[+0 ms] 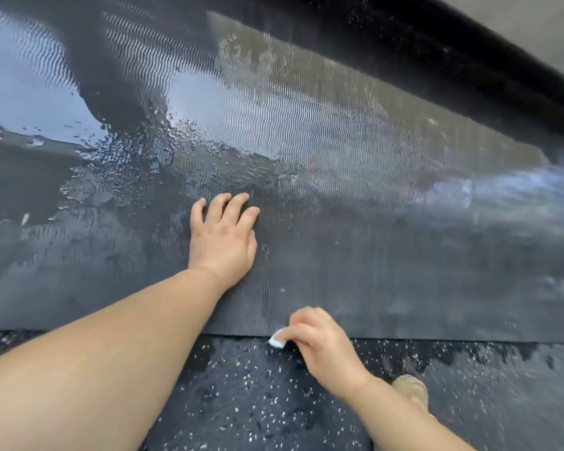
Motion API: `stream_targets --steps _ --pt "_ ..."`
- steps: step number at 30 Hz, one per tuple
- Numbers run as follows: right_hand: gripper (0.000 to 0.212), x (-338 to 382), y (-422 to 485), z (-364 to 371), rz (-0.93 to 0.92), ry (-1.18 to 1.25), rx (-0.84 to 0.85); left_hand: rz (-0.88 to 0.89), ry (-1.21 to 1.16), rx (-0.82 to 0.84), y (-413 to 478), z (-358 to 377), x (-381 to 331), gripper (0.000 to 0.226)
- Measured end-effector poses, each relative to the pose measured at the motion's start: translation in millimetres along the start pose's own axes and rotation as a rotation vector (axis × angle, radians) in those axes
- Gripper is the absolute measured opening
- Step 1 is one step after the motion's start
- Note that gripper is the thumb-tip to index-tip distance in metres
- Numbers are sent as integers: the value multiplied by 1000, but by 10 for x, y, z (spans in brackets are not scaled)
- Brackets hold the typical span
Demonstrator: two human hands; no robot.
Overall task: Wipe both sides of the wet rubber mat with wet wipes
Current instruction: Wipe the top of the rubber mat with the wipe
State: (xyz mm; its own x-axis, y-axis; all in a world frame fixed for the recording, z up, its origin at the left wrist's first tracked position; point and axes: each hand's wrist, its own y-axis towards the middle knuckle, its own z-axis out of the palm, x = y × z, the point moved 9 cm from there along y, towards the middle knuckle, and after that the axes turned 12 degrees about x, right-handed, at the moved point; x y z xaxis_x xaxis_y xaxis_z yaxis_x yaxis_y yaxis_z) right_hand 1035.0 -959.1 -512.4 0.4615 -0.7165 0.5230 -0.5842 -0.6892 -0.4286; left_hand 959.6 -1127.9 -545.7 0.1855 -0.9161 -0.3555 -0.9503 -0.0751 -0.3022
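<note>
On the speckled dark floor [258, 402] lies a large black rubber mat [404, 255], spread flat and filling most of the view, with its straight near edge running across just ahead of the person. Its ribbed surface is wet: the far half shines with a film of water and beads of droplets, while the near half looks duller (the right side is blurred, so detail there is hard to read).

The left hand [223, 242] rests palm down on the mat near the middle, fingers straight and slightly spread, holding nothing. The right hand [323, 345] sits at the mat's near edge, its fingers curled and pinching a small white wet wipe [277, 339], which sticks out to the left of the knuckles and touches the edge where mat meets floor.

Below the right wrist, a tan shoe [411, 388] shows on the floor, which is wet and flecked with white.
</note>
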Motion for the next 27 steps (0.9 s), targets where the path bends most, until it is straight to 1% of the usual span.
stream_targets --steps 1,2,6,7,10,12,13,15,17,19,21,24,26,27 --pt "26 -48 50 -95 23 30 0 -16 -26 -19 5 -7 -7 37" --pt "24 -123 160 -241 71 62 -36 -31 -43 -33 6 -8 -11 36" --pt "22 -389 905 -951 219 130 -334 -37 -33 -62 -3 7 -4 35" --pt "22 -443 1091 -1056 246 136 -383 -37 -26 -63 -5 13 1 35" --pt "21 -509 1339 -1096 313 117 -472 -45 -38 -56 -7 11 1 36" --pt "20 -367 1184 -929 279 38 -524 -55 -62 -54 -7 -2 16 36" --pt "19 -254 1026 -782 220 -7 -520 -55 -85 -66 -7 -23 29 35" --pt "19 -53 642 -398 84 -70 -428 -35 -122 -118 -5 -96 30 33" --pt "21 14 263 -72 44 -76 -315 12 -115 -183 38 -200 2 31" --pt "29 -10 150 5 15 -79 -273 31 -93 -195 150 -285 7 34" --pt "25 -27 341 -152 -21 -128 -279 -17 -65 -115 279 -253 96 41" --pt "18 -41 921 -594 -38 -176 -353 -73 23 -45 363 -129 211 49" --pt "15 -151 1348 -928 21 -172 -434 -72 44 -37 363 -98 191 51" --pt "14 -231 1534 -1089 81 -147 -475 -73 45 -42 363 -105 178 51"
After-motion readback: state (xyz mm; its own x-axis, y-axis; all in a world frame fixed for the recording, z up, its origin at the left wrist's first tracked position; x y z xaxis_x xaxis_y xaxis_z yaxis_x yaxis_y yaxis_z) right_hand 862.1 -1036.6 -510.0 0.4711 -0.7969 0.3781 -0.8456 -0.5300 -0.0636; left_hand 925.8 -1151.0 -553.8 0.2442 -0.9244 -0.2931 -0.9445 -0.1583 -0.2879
